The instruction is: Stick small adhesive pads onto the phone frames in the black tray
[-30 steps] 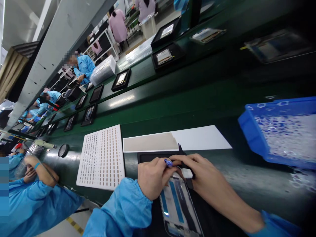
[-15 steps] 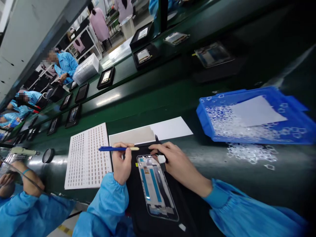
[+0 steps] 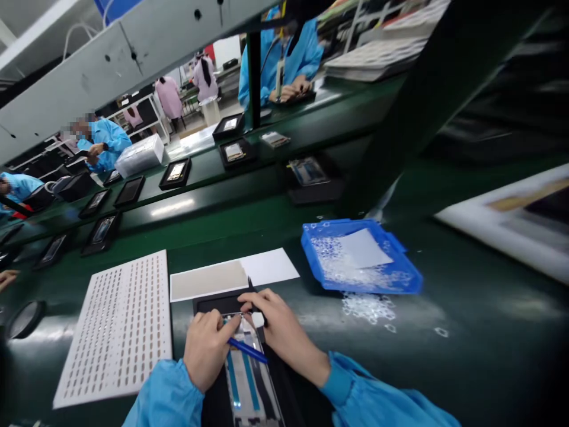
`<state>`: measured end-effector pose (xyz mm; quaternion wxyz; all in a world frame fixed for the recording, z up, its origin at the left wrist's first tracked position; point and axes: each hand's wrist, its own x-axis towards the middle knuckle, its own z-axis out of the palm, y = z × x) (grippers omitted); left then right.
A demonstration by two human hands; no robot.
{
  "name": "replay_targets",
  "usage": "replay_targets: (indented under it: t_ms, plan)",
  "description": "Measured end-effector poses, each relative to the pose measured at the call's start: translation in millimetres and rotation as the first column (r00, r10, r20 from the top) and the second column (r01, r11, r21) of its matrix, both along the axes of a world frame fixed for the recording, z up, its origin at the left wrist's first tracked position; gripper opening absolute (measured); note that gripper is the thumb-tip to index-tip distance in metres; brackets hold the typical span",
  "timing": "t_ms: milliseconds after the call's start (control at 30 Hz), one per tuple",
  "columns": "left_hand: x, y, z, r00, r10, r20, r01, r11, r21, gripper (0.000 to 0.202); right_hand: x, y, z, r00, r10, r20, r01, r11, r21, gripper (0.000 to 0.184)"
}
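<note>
A phone frame [image 3: 244, 379] with two teal strips lies in a black tray [image 3: 221, 301] in front of me. My left hand [image 3: 208, 345] is closed round a blue pen-like stick [image 3: 249, 350], which slants down to the right across the frame. Its thumb and fingertips are at the frame's top end. From the other side, my right hand [image 3: 284, 335] reaches to the same end, its fingertips close to the left ones. Dark tweezers [image 3: 250, 284] poke out past its fingers, mostly hidden by them. A small white piece [image 3: 258, 319] shows at its index finger.
Left of the tray lies a white sheet with rows of small brown pieces [image 3: 120, 326]. Beyond it are a beige-and-white card [image 3: 208, 280] and a blue bin [image 3: 306, 252] of clear rings, some spilled [image 3: 368, 308]. A green post [image 3: 400, 112] rises at right; co-workers sit across the line.
My left hand has moved in to the frame's top end, and the stick has swung from pointing left to slanting down right. The head view has shifted; my right hand stays by the frame.
</note>
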<state>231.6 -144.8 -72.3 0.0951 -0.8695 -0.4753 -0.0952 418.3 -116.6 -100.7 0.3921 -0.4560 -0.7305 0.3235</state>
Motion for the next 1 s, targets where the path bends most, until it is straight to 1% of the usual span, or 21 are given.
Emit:
replay_targets:
  t_ms: [100,167,200,267,333,367,433,500,567,600,667,700,767,800,900,1000]
  plan:
    - [1,0,1.0,0.999,0.008,-0.043,-0.009,1.000,-0.018,0.030,0,0,0.9,1.000,-0.009,0.006,0.010,1.000,-0.024,0.048]
    - [4,1,5.6,0.994,0.027,-0.102,-0.036,0.996,-0.087,0.033,0,0,0.9,1.000,-0.006,0.006,0.006,0.999,-0.032,0.048]
    - [6,2,9.1,0.990,0.035,-0.135,-0.055,0.988,-0.145,0.036,0,0,0.7,1.000,-0.004,0.002,0.005,1.000,-0.031,0.047]
    - [10,7,17.9,0.979,0.031,-0.201,-0.091,0.952,-0.293,0.038,-1,0,-0.4,1.000,-0.004,-0.006,0.004,1.000,-0.017,0.045]
    - [15,13,27.0,0.966,0.007,-0.257,-0.121,0.894,-0.430,0.036,-2,0,-2.4,1.000,-0.014,-0.012,0.014,1.000,-0.003,0.043]
    - [17,17,30.9,0.960,-0.010,-0.280,-0.130,0.869,-0.477,0.035,-2,1,-3.5,1.000,-0.022,-0.013,0.022,1.000,0.003,0.042]
    - [20,23,36.3,0.948,-0.033,-0.318,-0.146,0.841,-0.521,0.034,-3,1,-5.4,0.999,-0.041,-0.019,0.041,0.999,0.012,0.039]
    - [20,26,38.6,0.942,-0.040,-0.332,-0.151,0.835,-0.529,0.036,-4,1,-5.8,0.997,-0.062,-0.054,0.064,0.997,0.031,0.031]
    - [19,26,39.7,0.949,-0.036,-0.314,-0.143,0.837,-0.528,0.036,-2,1,-4.3,0.986,-0.082,-0.145,0.090,0.994,0.054,0.024]
    - [19,25,40.2,0.955,-0.032,-0.295,-0.135,0.838,-0.528,0.035,-1,1,-3.2,0.973,-0.102,-0.205,0.117,0.991,0.062,0.024]
    - [16,21,41.4,0.970,-0.026,-0.240,-0.109,0.841,-0.530,0.032,4,2,-2.4,0.931,-0.184,-0.315,0.215,0.974,0.068,0.028]
    - [14,20,42.0,0.977,-0.021,-0.210,-0.097,0.840,-0.534,0.031,8,5,-3.0,0.904,-0.248,-0.348,0.288,0.955,0.066,0.031]
    - [9,21,43.2,0.989,-0.017,-0.144,-0.066,0.834,-0.547,0.028,14,12,-7.1,0.855,-0.363,-0.372,0.408,0.912,0.048,0.038]
    - [6,23,43.7,0.994,-0.012,-0.106,-0.049,0.833,-0.552,0.028,16,17,-10.1,0.838,-0.398,-0.374,0.438,0.899,0.025,0.044]
    - [-3,35,44.9,0.999,0.043,0.022,-0.025,0.845,-0.534,0.031,22,28,-19.6,0.821,-0.429,-0.376,0.433,0.898,-0.079,0.057]
    - [-5,56,44.4,0.988,0.114,0.103,-0.053,0.881,-0.470,0.032,23,32,-23.9,0.817,-0.449,-0.362,0.426,0.893,-0.146,0.062]
